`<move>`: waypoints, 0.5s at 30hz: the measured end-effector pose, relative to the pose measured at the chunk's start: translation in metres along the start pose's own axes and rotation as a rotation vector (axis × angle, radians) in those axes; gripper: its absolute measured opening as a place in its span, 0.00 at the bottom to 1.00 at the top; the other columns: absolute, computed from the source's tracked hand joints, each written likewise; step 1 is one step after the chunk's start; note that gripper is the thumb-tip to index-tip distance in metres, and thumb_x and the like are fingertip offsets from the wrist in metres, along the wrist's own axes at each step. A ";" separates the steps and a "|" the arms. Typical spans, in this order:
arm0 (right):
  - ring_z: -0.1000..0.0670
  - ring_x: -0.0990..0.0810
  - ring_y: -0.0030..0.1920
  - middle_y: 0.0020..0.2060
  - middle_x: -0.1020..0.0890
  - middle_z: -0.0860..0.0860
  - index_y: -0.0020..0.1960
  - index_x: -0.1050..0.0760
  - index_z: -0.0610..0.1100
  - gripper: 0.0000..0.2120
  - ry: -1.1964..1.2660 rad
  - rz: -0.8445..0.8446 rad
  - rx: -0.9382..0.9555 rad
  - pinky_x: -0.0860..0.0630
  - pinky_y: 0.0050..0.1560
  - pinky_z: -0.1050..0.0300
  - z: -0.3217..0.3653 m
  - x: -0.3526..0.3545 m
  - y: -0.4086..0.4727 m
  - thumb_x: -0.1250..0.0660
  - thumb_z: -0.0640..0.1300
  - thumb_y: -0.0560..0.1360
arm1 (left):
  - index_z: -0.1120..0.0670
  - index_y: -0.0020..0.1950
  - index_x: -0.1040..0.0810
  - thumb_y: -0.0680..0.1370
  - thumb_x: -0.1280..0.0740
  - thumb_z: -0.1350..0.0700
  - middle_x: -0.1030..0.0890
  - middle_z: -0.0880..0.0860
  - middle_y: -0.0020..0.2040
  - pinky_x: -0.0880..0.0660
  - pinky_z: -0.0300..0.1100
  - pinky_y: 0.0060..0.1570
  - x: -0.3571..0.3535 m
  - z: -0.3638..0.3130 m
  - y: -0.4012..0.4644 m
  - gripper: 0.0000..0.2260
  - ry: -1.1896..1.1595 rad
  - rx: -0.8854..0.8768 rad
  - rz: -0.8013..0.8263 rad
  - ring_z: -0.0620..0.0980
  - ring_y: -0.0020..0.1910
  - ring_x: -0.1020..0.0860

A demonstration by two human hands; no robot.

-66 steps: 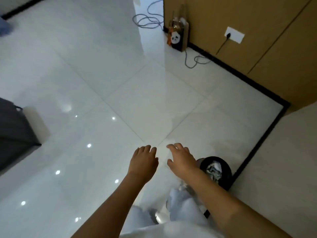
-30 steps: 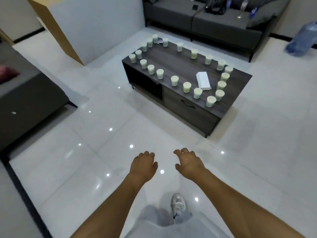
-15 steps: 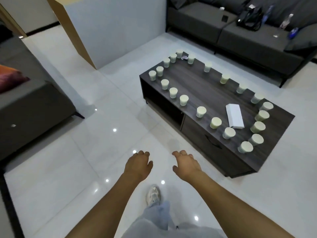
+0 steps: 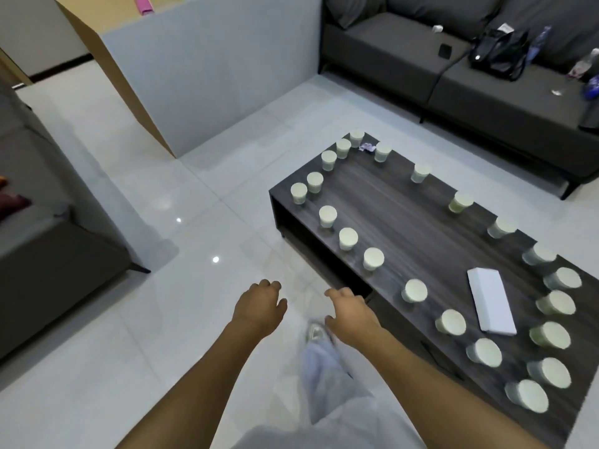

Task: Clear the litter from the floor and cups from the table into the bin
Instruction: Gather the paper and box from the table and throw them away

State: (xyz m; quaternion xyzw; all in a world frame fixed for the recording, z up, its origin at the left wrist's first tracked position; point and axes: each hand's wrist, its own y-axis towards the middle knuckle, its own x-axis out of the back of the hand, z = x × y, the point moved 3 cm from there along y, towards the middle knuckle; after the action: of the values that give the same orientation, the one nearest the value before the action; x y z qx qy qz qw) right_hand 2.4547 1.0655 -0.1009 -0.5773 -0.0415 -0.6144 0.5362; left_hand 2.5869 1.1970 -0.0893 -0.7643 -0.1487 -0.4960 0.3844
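**Walking up to the table, both hands empty**

The tiled floor (image 4: 97, 319) around me shows no litter that I can make out, and the bin is nowhere in view. A grey sofa (image 4: 486, 92) runs along the far side with a black bag (image 4: 499, 53) on its seat, and a second sofa (image 4: 48, 238) sits to my left.

The dark wood table (image 4: 405, 222) stands ahead and to my right, and it carries the job in hand: pale cups (image 4: 372, 258) ranged round its edges in a loop, none of them cleared from what I see here. A white flat box (image 4: 491, 304) lies inside the loop at the near right end, and a small crumpled scrap (image 4: 366, 146) sits between two cups at the far corner.

My left hand (image 4: 259, 307) hangs over the floor, fingers loosely curled, holding nothing. My right hand (image 4: 351, 311) is just beside the table's near edge, relaxed and empty too.

I judge I am at the approach step for the cups. Next, I would reach my right hand to the nearest cup (image 4: 414, 290) and close my fingers round its wall, perhaps nesting several to save trips. The cups look light and may tip if nudged; whether any holds liquid I cannot tell.
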 end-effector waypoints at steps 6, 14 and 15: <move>0.41 0.31 0.64 0.66 0.33 0.45 0.74 0.40 0.48 0.25 -0.026 0.016 0.039 0.28 0.61 0.47 0.028 0.090 0.114 0.39 0.47 0.78 | 0.55 0.70 0.32 0.81 0.44 0.48 0.26 0.54 0.62 0.28 0.46 0.54 0.069 0.011 0.110 0.19 -0.036 0.021 -0.019 0.54 0.60 0.28; 0.41 0.31 0.64 0.66 0.32 0.46 0.73 0.39 0.47 0.25 -0.038 0.059 0.081 0.27 0.59 0.46 0.103 0.155 0.263 0.38 0.46 0.77 | 0.55 0.69 0.31 0.81 0.43 0.48 0.26 0.54 0.62 0.27 0.45 0.52 0.136 0.088 0.237 0.19 -0.076 0.071 0.005 0.54 0.59 0.27; 0.41 0.30 0.64 0.66 0.32 0.45 0.73 0.39 0.47 0.26 -0.030 0.062 0.081 0.28 0.60 0.47 0.115 0.161 0.285 0.38 0.46 0.77 | 0.55 0.69 0.31 0.81 0.43 0.49 0.26 0.54 0.62 0.27 0.46 0.53 0.146 0.102 0.256 0.19 -0.074 0.070 0.014 0.54 0.60 0.27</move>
State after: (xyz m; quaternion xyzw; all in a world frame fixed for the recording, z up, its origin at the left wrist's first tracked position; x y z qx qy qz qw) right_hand 2.7716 0.9246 -0.1035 -0.5655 -0.0565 -0.5865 0.5771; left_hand 2.8763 1.0802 -0.0967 -0.7693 -0.1747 -0.4590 0.4085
